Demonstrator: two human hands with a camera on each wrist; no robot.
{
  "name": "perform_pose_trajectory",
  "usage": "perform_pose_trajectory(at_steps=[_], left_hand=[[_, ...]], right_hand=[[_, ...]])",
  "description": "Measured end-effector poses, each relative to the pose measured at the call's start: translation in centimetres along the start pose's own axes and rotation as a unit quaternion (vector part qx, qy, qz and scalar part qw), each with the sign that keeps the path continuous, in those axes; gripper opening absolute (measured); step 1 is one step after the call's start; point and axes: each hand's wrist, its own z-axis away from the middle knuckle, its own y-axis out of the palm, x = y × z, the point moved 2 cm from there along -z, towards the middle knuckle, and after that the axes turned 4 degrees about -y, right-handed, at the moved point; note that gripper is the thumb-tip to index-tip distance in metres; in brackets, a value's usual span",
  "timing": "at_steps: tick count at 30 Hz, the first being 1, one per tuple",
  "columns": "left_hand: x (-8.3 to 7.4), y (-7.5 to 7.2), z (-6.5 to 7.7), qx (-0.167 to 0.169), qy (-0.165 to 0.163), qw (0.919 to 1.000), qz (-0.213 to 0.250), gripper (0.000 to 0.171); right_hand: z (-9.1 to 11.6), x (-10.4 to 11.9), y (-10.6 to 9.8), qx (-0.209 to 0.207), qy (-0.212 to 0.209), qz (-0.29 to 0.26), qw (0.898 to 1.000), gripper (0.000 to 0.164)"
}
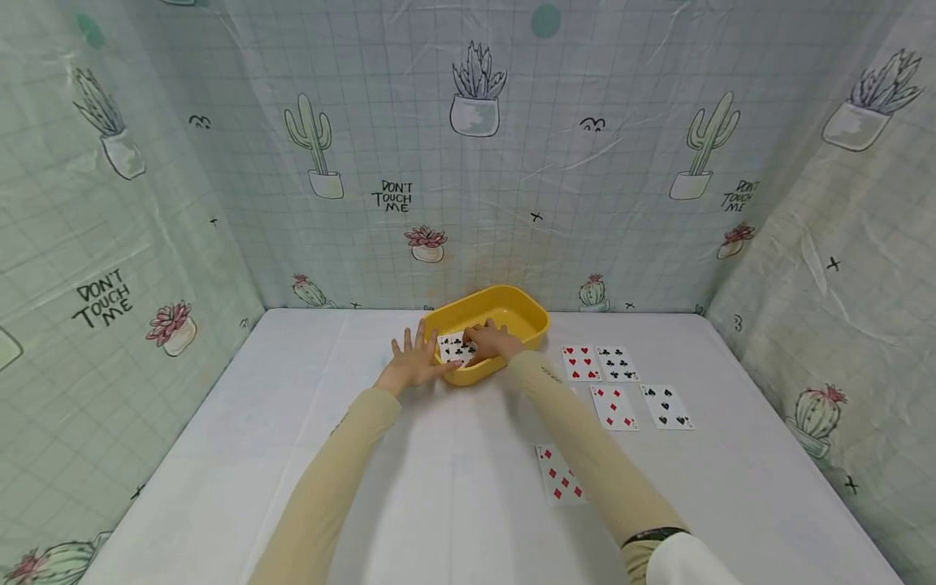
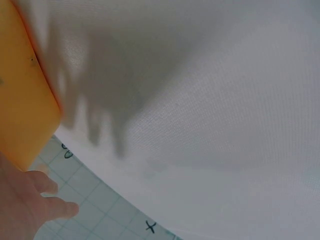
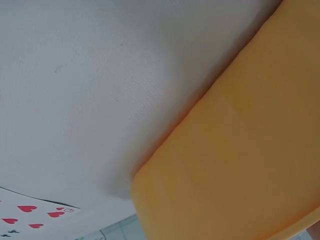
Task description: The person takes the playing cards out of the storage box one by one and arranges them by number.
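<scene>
A yellow tray (image 1: 522, 313) stands at the back of the table, with white playing cards (image 1: 448, 349) bearing black clubs and spades at its left end. My right hand (image 1: 496, 341) reaches into it and pinches at the right edge of these cards; its fingertips are partly hidden. The left hand (image 1: 413, 363) has its fingers spread at the tray's left end, thumb along the front rim. In the left wrist view, part of that hand (image 2: 25, 205) shows beside the tray's yellow wall (image 2: 25, 95). The right wrist view mostly shows the tray's outer side (image 3: 225, 145).
Right of the tray lie face-up cards: hearts (image 1: 581, 363), clubs (image 1: 617, 364), diamonds (image 1: 614, 407) and spades (image 1: 667, 407). Another diamond card (image 1: 557, 479) lies nearer, partly under the right sleeve (image 1: 592, 455). A patterned cloth (image 1: 541, 171) walls the white table (image 1: 453, 520).
</scene>
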Motion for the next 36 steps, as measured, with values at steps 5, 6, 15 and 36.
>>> perform_pose_trajectory(at_steps=[5,6,15,36], left_hand=[[0.0,0.1,-0.1,0.0,-0.002,1.0,-0.003,0.088],[0.0,0.1,-0.1,0.0,-0.002,1.0,-0.003,0.089],[0.0,0.1,-0.1,0.001,0.0,1.0,-0.006,0.089],[-0.1,-0.2,0.0,0.01,-0.001,1.0,0.001,0.093]], right_hand=[[-0.2,-0.1,0.0,-0.023,-0.008,0.024,0.999,0.066],[-0.2,-0.1,0.0,-0.028,-0.01,0.027,0.999,0.068],[0.0,-0.5,-0.4,-0.048,-0.02,0.05,0.997,0.081],[1.1,-1.8,-2.8,-0.099,-0.015,0.052,0.994,0.073]])
